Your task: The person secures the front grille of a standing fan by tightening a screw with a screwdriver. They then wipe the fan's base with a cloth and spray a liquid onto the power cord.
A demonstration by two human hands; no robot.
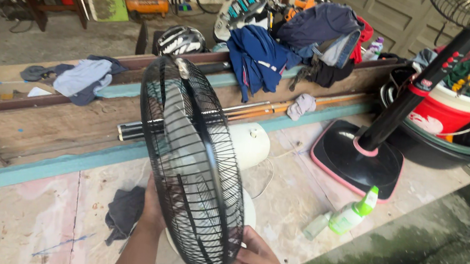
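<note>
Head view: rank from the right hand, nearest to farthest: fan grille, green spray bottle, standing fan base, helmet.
From the right hand:
1. Fan grille, gripped at its lower rim.
2. Green spray bottle, on the floor to the right.
3. Standing fan base, just beyond the bottle.
4. Helmet, far back, upper centre.

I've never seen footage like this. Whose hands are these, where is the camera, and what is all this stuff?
There is no machine: a person wears a camera on the head, looking down at their own two bare hands. The left hand and right hand hold a black wire fan grille upright by its lower rim. Behind it is a white fan body. On the floor lie a dark rag and a green spray bottle. To the right stands another fan's black base. Clothes are piled on planks behind.
</note>
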